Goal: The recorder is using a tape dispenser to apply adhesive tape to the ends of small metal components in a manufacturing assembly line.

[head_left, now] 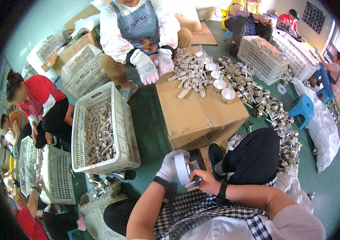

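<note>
1. My left hand (166, 167), in a white glove, is curled around a white round thing (182, 169). It is in front of me, near the close side of the big brown box (190, 114).
2. My right hand (207, 181) is bare. It pinches a shiny metal piece (195, 183) right by the white round thing. I can't tell if the two are joined.
3. Round things with white tops (228, 94) stand in a row on the box, stems up. I think those may be done, and mine looks only part way.
4. A huge heap of metal cups (264, 105) lies on the floor (152, 128). I can't tell if they are finished or waiting.
5. Small flat clips (186, 76) lie on the box, and more fill the white basket (129, 132). Lots seem left.
6. The dark board (313, 17) on the wall has tiny marks, too small to read. I can make out no brand or label.
</note>
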The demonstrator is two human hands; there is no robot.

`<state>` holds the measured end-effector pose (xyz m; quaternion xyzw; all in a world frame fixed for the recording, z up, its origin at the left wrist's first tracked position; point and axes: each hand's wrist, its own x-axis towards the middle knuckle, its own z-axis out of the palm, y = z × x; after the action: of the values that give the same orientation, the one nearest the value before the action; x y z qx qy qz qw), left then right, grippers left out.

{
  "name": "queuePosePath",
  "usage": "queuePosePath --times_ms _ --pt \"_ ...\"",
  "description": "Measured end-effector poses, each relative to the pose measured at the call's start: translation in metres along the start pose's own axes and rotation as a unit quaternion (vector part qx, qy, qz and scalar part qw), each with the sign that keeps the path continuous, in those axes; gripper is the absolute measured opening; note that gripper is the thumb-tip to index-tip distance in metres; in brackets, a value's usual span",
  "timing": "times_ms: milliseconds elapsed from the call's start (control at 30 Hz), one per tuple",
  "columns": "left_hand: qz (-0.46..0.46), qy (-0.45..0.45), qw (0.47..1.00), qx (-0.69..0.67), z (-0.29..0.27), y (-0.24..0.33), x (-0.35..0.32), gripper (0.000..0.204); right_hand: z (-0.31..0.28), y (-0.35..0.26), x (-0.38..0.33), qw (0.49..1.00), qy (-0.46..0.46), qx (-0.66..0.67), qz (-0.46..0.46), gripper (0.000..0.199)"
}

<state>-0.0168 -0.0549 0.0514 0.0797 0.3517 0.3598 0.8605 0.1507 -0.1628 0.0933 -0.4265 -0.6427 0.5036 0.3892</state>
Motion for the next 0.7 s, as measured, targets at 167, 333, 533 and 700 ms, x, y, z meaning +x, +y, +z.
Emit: queuePosePath --times_ms 167,333,533,700 --pt "0.024 0.0 0.999 0.03 -0.007 -0.003 0.005 0.019 0.001 0.006 0.001 1.0 -0.003 0.011 -0.005 0.025" --pt "0.022 -0.001 0.999 0.037 -0.007 -0.007 0.008 0.017 0.002 0.015 -0.002 1.0 0.005 0.029 -0.005 0.026" --pt "0.009 0.006 1.0 0.01 -0.004 -0.004 0.005 0.016 0.0 0.009 -0.002 1.0 -0.007 0.014 0.005 0.023" --pt "0.033 0.006 0.999 0.038 -0.009 -0.008 0.006 0.016 0.0 0.007 -0.002 1.0 -0.012 0.007 0.017 0.024"
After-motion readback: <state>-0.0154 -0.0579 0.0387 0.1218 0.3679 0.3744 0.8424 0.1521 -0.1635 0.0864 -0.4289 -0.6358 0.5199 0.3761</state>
